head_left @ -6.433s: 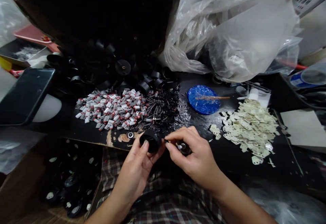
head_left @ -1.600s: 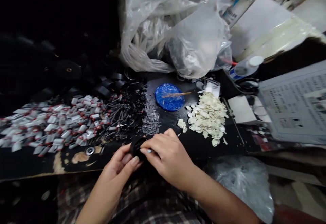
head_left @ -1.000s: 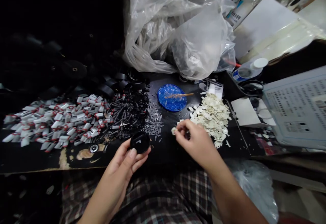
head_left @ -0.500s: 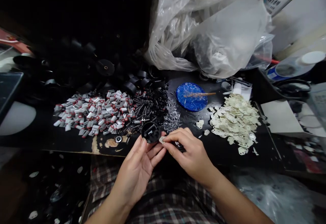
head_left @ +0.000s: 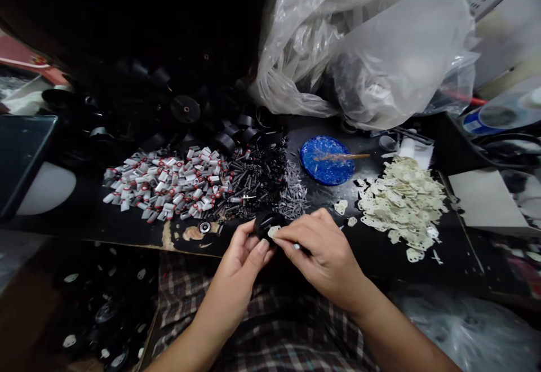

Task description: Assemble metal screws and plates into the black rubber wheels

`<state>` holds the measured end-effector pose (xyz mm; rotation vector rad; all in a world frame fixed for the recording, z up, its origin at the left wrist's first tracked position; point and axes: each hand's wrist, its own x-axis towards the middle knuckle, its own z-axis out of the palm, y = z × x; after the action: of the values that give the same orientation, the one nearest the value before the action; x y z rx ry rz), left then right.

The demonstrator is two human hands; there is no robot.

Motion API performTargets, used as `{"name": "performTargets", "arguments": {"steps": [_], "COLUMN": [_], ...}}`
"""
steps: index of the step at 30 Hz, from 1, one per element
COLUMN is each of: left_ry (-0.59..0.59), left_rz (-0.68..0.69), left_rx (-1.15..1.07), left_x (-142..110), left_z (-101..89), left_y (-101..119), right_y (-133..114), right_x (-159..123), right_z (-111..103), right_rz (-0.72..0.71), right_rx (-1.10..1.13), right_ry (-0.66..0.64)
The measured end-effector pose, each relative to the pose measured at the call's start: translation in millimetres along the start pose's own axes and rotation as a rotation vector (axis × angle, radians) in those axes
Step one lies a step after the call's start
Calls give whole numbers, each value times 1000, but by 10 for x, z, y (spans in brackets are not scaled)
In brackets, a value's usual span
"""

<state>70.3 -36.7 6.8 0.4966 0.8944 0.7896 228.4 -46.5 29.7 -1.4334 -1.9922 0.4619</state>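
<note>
My left hand (head_left: pixel 242 259) is closed around a round black plastic housing (head_left: pixel 264 221), its thumb near the rim. Between the thumb and forefinger of my right hand (head_left: pixel 319 253) is a small cream-coloured flat plate (head_left: pixel 274 231), at the housing's opening. A slim metal-looking piece (head_left: pixel 296 246) also shows by the right fingers; its kind cannot be made out. Just beyond the hands lie grey plastic slivers (head_left: pixel 293 197) and dark springs or screws (head_left: pixel 247 180). To the right is a pile of cream plates (head_left: pixel 403 200). The housing's inside is mostly hidden.
Grey-white cylinders with red ends (head_left: pixel 169 183) are heaped at the left. A blue lid (head_left: pixel 326 160) with a brown stick across it sits on the black table (head_left: pixel 333 242). Plastic bags (head_left: pixel 372 67) bulge at the back. A dark flat device (head_left: pixel 27 158) stands far left.
The housing has tilted in my left hand, and its thumb has shifted to the near edge. My right fingers have brought the cream plate over the opening. The camera view has turned slightly left.
</note>
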Motion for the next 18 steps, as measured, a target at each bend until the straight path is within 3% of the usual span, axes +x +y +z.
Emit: {"name": "performTargets", "arguments": {"steps": [13, 16, 18], "left_ry": [114, 110, 172], "left_rz": [133, 117, 134], "left_rx": [40, 149, 349], "left_x": [49, -107, -311], "left_z": [48, -201, -584], "left_y": [-121, -96, -88], "right_y": [-171, -228, -266], "right_x": [-141, -60, 12], "right_z": [145, 136, 103], "right_rz": [95, 64, -6], "right_rx": [-34, 117, 271], "right_ry": [67, -73, -203]}}
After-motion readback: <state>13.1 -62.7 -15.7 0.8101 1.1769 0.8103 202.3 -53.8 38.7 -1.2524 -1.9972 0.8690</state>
